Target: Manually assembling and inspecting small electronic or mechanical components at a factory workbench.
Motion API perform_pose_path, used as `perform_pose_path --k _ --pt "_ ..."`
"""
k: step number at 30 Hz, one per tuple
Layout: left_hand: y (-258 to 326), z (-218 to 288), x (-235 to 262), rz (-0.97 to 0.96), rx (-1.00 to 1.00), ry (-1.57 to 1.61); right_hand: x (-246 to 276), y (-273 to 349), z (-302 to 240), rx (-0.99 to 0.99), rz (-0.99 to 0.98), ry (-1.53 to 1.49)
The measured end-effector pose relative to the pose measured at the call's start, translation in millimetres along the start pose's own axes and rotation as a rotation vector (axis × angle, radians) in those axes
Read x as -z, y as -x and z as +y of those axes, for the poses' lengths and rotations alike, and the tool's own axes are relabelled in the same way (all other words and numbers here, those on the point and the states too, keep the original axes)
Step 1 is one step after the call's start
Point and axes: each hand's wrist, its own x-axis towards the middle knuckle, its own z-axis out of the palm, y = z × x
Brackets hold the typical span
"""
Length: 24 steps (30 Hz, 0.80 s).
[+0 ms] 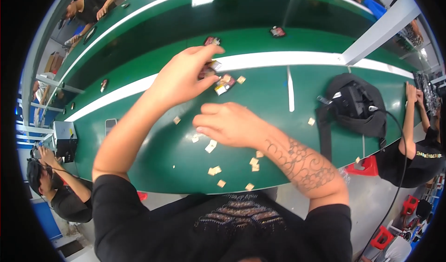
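Observation:
My left hand (pixel 183 74) reaches over the far part of the green table, thumb and forefinger spread apart. A small dark red packet (pixel 207 70) shows between them, partly covered by the hand; the fingers do not look closed on it. Just right of the thumb lies another dark red and yellow packet (pixel 225 86), with a small cream square piece (pixel 226 78) on top. Nearer to me, my right hand (pixel 227 122) is closed with curled fingers; whatever is in them, if anything, is hidden. Several cream squares (pixel 211 145) lie scattered below and around it.
A white rail (pixel 278 58) crosses the table, with more packets (pixel 278 32) beyond it. On the right are a white strip (pixel 291 90) and a black bag (pixel 355 104) with a cable. A phone (pixel 110 125) lies left. Other people work at both sides and across.

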Motion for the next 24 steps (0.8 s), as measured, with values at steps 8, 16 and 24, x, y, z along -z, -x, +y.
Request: perform_pose_path --k 8,16,24 --pt "110 6 -23 0.093 0.243 0.015 8 -10 -1 -0.017 0.107 -0.262" --pt "131 -16 -24 0.070 0.103 0.151 12 -13 -9 -0.255 -0.021 0.051" --pt "136 -15 -38 0.105 0.100 0.141 1 -16 -37 -0.279 -0.140 0.380"
